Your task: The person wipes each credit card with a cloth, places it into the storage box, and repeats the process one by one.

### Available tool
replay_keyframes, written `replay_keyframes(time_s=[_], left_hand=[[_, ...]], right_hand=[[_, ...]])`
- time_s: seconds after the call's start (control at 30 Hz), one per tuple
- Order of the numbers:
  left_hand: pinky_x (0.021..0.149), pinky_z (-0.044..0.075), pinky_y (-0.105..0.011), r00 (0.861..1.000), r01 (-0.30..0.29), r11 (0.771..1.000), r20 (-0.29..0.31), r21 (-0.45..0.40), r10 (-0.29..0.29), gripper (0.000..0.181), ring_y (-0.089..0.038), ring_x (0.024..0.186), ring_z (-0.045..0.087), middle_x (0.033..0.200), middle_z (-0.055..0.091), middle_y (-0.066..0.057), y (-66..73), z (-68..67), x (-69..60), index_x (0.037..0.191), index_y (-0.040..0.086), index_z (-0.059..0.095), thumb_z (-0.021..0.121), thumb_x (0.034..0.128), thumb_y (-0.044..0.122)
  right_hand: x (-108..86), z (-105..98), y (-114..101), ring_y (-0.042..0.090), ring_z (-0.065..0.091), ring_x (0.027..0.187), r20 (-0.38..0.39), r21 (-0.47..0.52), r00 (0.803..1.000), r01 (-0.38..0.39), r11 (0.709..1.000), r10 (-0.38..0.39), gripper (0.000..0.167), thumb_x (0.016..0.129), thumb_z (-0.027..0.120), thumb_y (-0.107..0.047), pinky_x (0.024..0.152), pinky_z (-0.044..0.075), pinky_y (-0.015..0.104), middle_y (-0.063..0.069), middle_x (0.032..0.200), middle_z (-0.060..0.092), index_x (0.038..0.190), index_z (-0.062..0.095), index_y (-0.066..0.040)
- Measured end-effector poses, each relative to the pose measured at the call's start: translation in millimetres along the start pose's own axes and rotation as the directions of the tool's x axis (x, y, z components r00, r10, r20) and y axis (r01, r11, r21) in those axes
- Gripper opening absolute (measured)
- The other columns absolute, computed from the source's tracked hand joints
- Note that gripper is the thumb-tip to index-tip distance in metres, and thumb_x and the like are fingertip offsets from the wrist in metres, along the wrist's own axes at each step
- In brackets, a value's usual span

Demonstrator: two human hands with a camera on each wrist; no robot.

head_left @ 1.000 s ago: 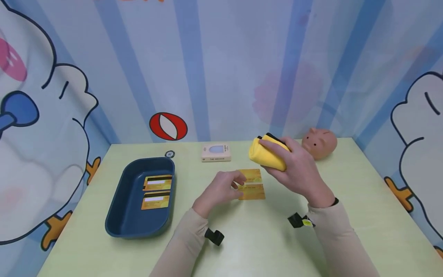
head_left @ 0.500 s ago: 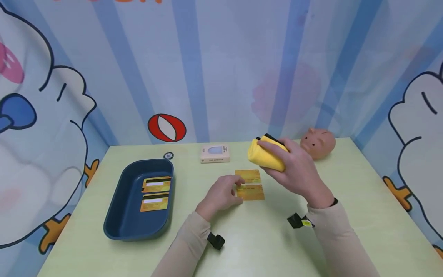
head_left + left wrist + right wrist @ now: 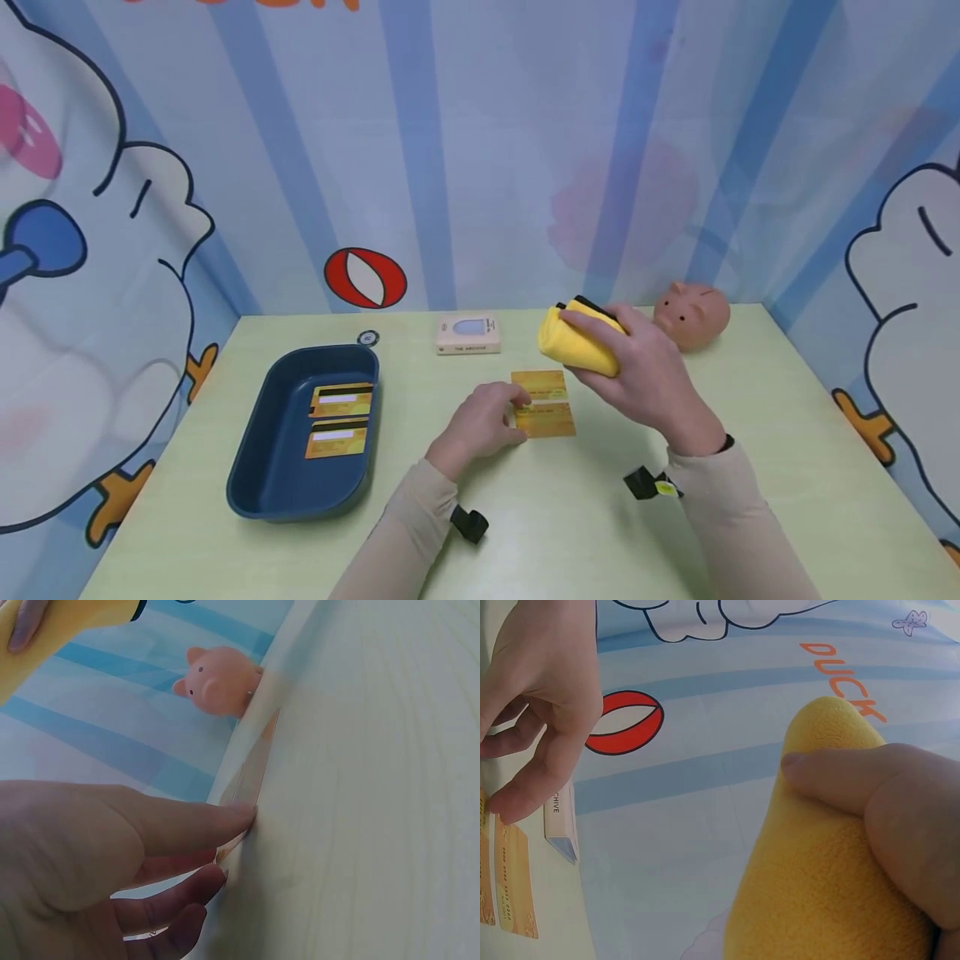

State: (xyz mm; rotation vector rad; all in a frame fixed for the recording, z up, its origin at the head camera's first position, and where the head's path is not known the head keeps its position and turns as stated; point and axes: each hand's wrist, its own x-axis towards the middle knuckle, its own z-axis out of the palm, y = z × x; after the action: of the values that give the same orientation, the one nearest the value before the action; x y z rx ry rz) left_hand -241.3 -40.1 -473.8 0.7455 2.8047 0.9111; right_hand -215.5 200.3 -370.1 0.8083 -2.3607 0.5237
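Note:
My right hand (image 3: 648,375) grips a rolled yellow cloth (image 3: 573,340) with black edging, held above the table. In the right wrist view the thumb lies along the fuzzy cloth (image 3: 817,877). My left hand (image 3: 480,422) is down at the left end of two gold bank cards lying one behind the other on the table. Its thumb and forefinger span the nearer card (image 3: 547,421), touching its long edges. The farther card (image 3: 543,384) lies just behind. In the left wrist view, the left thumb (image 3: 202,825) meets the card's edge (image 3: 255,769), which lies flat.
A blue tray (image 3: 251,467) at left holds two gold cards (image 3: 337,437), stripe side up. Behind stand a small round token (image 3: 368,337), a pale box (image 3: 468,335) and a pink piggy bank (image 3: 692,317). A printed curtain (image 3: 502,167) hangs at the table's back edge.
My left hand has come down onto the nearer card, its thumb settling at the near edge. The right hand keeps hold of the cloth in nearly the same place.

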Motion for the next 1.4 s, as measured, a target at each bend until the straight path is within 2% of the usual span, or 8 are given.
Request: replay_keyframes(time_s=[0.23, 0.5, 0.6, 0.83, 1.03, 1.27, 1.4], left_hand=[[0.082, 0.051, -0.031, 1.0, 0.02, 1.0, 0.014, 0.006, -0.02, 0.042, -0.015, 0.086, 0.056, 0.114, 0.071, -0.005, 0.2, -0.2, -1.3, 0.121, 0.008, 0.073, 0.09, 0.0825, 0.011], [0.098, 0.052, -0.041, 0.995, 0.064, 0.997, 0.083, -0.038, -0.061, 0.051, -0.022, 0.104, 0.06, 0.114, 0.068, -0.005, 0.5, -3.0, -2.4, 0.127, 0.009, 0.07, 0.09, 0.081, 0.009], [0.1, 0.051, -0.041, 0.992, 0.081, 0.996, 0.101, -0.035, -0.077, 0.054, -0.022, 0.107, 0.059, 0.115, 0.066, -0.006, 0.0, -2.2, -2.4, 0.131, 0.01, 0.068, 0.09, 0.0815, 0.011], [0.098, 0.052, -0.039, 0.993, 0.075, 0.997, 0.094, 0.016, -0.077, 0.054, -0.021, 0.103, 0.057, 0.114, 0.064, -0.008, 2.9, -3.2, -1.7, 0.128, 0.004, 0.072, 0.092, 0.0781, 0.012], [0.091, 0.053, -0.034, 0.992, 0.082, 0.996, 0.099, 0.029, -0.084, 0.052, -0.018, 0.099, 0.055, 0.111, 0.063, -0.006, 2.8, -4.4, -1.6, 0.126, 0.01, 0.074, 0.092, 0.0774, 0.013], [0.072, 0.051, -0.03, 0.987, 0.091, 0.995, 0.141, -0.049, -0.084, 0.05, -0.016, 0.082, 0.059, 0.092, 0.066, 0.0, 0.3, -9.0, -2.5, 0.129, 0.016, 0.07, 0.086, 0.0822, 0.006], [0.071, 0.051, -0.028, 0.986, 0.09, 0.991, 0.152, -0.101, -0.074, 0.049, -0.016, 0.083, 0.06, 0.092, 0.066, 0.002, -3.3, -11.3, -3.1, 0.129, 0.017, 0.071, 0.084, 0.0835, 0.003]], right_hand=[[-0.8, 0.7, -1.3, 0.028, 0.06, 0.084, 0.008, -0.001, 1.0, 0.001, 1.0, -0.001, 0.066, 0.084, 0.088, -0.028, 0.063, 0.052, 0.041, 0.018, 0.116, 0.062, 0.145, 0.063, -0.028], [-0.3, 1.7, -1.6, 0.027, 0.059, 0.083, 0.011, -0.001, 1.0, 0.011, 1.0, -0.011, 0.065, 0.083, 0.089, -0.027, 0.063, 0.051, 0.04, 0.016, 0.115, 0.062, 0.144, 0.064, -0.027], [-0.5, 2.1, -1.6, 0.027, 0.059, 0.084, 0.014, 0.001, 1.0, 0.009, 1.0, -0.009, 0.065, 0.083, 0.089, -0.027, 0.063, 0.052, 0.04, 0.016, 0.116, 0.062, 0.144, 0.064, -0.027], [-0.9, 3.3, -1.9, 0.027, 0.06, 0.086, 0.019, -0.006, 1.0, 0.003, 1.0, -0.003, 0.066, 0.084, 0.088, -0.028, 0.063, 0.053, 0.04, 0.016, 0.117, 0.062, 0.145, 0.064, -0.028], [-0.1, 3.9, -1.6, 0.027, 0.06, 0.087, 0.022, -0.007, 1.0, 0.004, 1.0, -0.003, 0.066, 0.084, 0.088, -0.028, 0.064, 0.053, 0.041, 0.016, 0.117, 0.062, 0.146, 0.063, -0.028], [0.4, 4.0, -1.4, 0.028, 0.061, 0.089, 0.034, -0.003, 0.999, 0.002, 1.0, -0.002, 0.067, 0.084, 0.089, -0.028, 0.065, 0.054, 0.042, 0.016, 0.118, 0.062, 0.146, 0.063, -0.028], [0.7, 4.4, -1.8, 0.027, 0.061, 0.087, 0.038, -0.006, 0.999, 0.004, 1.0, -0.004, 0.067, 0.084, 0.089, -0.028, 0.064, 0.053, 0.04, 0.015, 0.117, 0.062, 0.146, 0.063, -0.028]])
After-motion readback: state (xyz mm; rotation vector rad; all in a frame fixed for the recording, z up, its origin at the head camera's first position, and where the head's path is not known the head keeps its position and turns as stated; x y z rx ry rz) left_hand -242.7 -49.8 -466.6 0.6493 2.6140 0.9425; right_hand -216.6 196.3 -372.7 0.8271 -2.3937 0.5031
